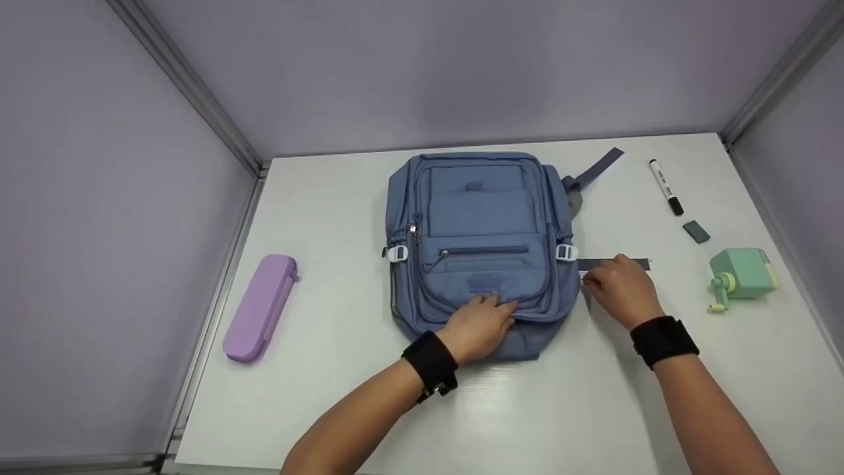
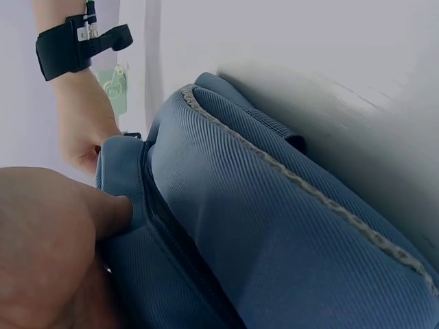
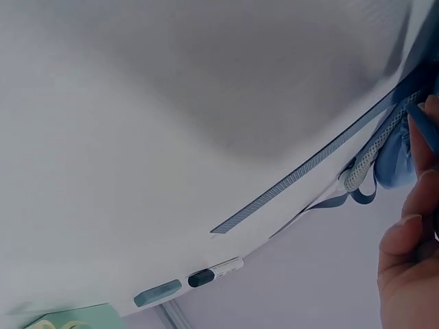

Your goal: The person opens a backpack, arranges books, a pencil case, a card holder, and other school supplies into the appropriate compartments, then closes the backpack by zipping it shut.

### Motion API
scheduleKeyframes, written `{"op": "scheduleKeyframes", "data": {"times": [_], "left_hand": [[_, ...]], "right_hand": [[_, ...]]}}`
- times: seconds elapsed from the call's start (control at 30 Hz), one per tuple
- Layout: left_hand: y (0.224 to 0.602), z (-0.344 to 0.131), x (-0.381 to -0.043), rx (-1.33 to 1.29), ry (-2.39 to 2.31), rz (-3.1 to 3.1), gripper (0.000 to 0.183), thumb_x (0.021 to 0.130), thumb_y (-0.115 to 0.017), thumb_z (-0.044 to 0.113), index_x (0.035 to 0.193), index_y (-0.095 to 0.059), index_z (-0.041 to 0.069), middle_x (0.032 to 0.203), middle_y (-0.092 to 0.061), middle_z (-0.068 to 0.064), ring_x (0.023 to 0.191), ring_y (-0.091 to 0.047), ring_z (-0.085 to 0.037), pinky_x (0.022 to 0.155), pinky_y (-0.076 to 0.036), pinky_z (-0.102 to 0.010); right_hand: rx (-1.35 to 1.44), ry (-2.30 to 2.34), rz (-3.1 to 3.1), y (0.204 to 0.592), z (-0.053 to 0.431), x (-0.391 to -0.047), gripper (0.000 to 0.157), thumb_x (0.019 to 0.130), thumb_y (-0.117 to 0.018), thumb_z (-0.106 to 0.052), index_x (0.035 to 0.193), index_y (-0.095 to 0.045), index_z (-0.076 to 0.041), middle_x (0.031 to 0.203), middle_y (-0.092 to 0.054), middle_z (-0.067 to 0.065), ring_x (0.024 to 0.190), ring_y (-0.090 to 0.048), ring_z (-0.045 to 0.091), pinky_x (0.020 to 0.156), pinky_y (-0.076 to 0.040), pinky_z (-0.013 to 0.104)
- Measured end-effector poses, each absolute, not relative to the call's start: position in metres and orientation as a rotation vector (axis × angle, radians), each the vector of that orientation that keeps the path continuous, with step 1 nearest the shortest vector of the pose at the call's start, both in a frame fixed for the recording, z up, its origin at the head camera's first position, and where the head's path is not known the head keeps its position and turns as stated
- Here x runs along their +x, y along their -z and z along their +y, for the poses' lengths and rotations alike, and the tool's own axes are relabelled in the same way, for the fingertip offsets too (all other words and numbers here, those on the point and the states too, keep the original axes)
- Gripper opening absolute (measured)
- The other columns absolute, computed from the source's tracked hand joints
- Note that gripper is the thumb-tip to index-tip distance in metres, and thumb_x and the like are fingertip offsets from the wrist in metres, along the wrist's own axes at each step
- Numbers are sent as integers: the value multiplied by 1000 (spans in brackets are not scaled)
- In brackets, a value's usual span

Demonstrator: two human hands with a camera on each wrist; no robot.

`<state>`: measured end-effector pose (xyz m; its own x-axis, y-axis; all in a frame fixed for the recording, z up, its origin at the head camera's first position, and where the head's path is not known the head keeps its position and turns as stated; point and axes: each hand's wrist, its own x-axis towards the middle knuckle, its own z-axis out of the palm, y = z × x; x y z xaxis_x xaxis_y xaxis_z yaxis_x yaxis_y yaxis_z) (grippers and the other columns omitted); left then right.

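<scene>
A blue backpack [image 1: 491,214] lies front side up on the white table. My left hand [image 1: 476,330] rests on its lower front, fingers extended just below a small fabric patch. In the left wrist view, the left thumb [image 2: 113,212] presses the pocket edge beside a dark zipper [image 2: 182,247]. At the bag's right side, my right hand [image 1: 621,290] has its fingers curled; the right wrist view shows them pinching a narrow blue fabric tab [image 3: 424,127]. A flat dark strap [image 1: 593,264] stretches out on the table, passing behind that hand.
To the left lies a purple case [image 1: 260,309]. On the right are a black-and-white marker [image 1: 666,187], a dark green block [image 1: 696,231] and a green sharpener with a crank [image 1: 745,272]. Another strap [image 1: 599,168] sticks out at the bag's upper right. Grey panels [image 1: 409,72] enclose the table.
</scene>
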<state>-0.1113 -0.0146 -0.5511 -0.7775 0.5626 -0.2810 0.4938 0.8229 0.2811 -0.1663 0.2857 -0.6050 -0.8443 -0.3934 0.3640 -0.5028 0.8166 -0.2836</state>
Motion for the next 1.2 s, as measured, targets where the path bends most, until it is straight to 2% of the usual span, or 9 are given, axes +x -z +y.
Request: {"op": "scheduleKeyframes", "data": {"times": [0.2, 0.43, 0.8, 1.0, 1.2], "left_hand": [[550, -14, -112, 794, -257, 2644, 44, 113, -37, 29, 154, -48, 17, 153, -48, -17, 142, -44, -31, 117, -34, -40], [548, -17, -115, 829, -278, 2637, 44, 113, -36, 27, 152, -49, 14, 151, -51, -16, 142, -45, -28, 119, -30, -39], [545, -19, -117, 848, -338, 2610, 42, 113, -37, 25, 151, -51, 12, 148, -54, -13, 141, -47, -27, 117, -33, -38], [544, -18, -120, 817, -345, 2584, 44, 113, -35, 26, 153, -48, 13, 151, -52, -12, 142, -45, -26, 118, -32, -38], [543, -18, -121, 817, -354, 2572, 45, 113, -35, 27, 154, -48, 13, 152, -51, -13, 143, -44, -28, 118, -31, -39]], "right_hand": [[755, -537, -2759, 596, 288, -159, 10, 77, -85, 2, 84, -79, -2, 77, -72, 8, 76, -60, 31, 70, -48, 44], [801, -547, -2862, 580, 279, -150, 8, 79, -84, 2, 85, -80, -2, 79, -72, 7, 78, -60, 29, 74, -48, 43], [889, -464, -2915, 559, 265, -135, 7, 79, -82, 2, 82, -80, -5, 76, -72, 5, 73, -59, 28, 68, -49, 42], [896, -497, -2951, 552, 255, -128, 12, 78, -81, 3, 75, -78, -8, 71, -69, -2, 69, -57, 22, 64, -47, 39], [926, -529, -2965, 551, 247, -124, 19, 79, -78, 2, 68, -74, -13, 64, -62, -9, 65, -49, 17, 60, -42, 35]]}}
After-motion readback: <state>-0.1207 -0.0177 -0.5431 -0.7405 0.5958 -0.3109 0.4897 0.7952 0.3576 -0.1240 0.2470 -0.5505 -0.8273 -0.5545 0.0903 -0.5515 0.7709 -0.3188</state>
